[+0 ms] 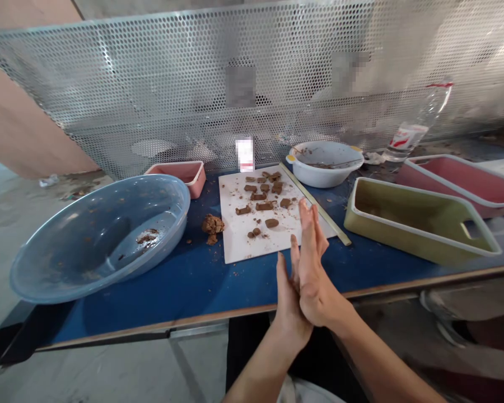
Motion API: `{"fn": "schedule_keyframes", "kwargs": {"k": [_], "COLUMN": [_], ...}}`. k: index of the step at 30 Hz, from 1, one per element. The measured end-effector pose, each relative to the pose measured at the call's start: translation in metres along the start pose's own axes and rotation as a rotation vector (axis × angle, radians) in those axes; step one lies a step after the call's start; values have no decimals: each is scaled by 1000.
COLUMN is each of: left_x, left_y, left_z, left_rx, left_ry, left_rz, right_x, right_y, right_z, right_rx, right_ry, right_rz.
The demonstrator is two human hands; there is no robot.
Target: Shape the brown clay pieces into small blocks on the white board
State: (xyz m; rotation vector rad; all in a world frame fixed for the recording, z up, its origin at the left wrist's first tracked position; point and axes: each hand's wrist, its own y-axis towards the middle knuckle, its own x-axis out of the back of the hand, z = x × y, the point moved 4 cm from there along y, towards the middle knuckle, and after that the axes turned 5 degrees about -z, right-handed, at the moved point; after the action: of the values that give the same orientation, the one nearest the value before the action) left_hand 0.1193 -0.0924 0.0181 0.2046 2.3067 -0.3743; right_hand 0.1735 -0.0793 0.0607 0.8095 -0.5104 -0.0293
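My left hand [286,299] and my right hand [315,268] are pressed palm to palm above the front edge of the blue table [185,280]. Their fingers are straight, and the right hand sits a little higher than the left. Whatever lies between the palms is hidden. Just beyond the fingertips lies a white board [239,238] with several small brown clay pieces [264,206] on it. A rough brown clay lump [212,224] rests on the table at the board's left edge.
A big blue basin [96,235] with brown smears sits at the left, a small pink box [185,170] behind it. A long pale stick [319,210], a white bowl [324,162], an olive tray [420,224], a pink tray [457,182] and a plastic bottle [411,131] stand right. A perforated metal screen [151,84] closes the back.
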Motion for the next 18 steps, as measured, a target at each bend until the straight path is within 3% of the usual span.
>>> {"fn": "schedule_keyframes", "kwargs": {"k": [3,8,12,18], "left_x": [4,6,14,17], "left_y": [-10,-20,-12,-10], "left_z": [3,4,7,14], "left_rx": [-81,-326,-226,-137], "left_ry": [233,438,210,109], "left_rz": [67,-1,-141,-145], "right_x": [13,14,1,2], "right_y": [9,6,-5,-6], "right_z": [-18,-39,-37,-36], "right_rx": [-47,-117,-180,-171], "right_ry": [-76,-134,-103,-93], "right_rz": [-126,-231,-186,-202]}}
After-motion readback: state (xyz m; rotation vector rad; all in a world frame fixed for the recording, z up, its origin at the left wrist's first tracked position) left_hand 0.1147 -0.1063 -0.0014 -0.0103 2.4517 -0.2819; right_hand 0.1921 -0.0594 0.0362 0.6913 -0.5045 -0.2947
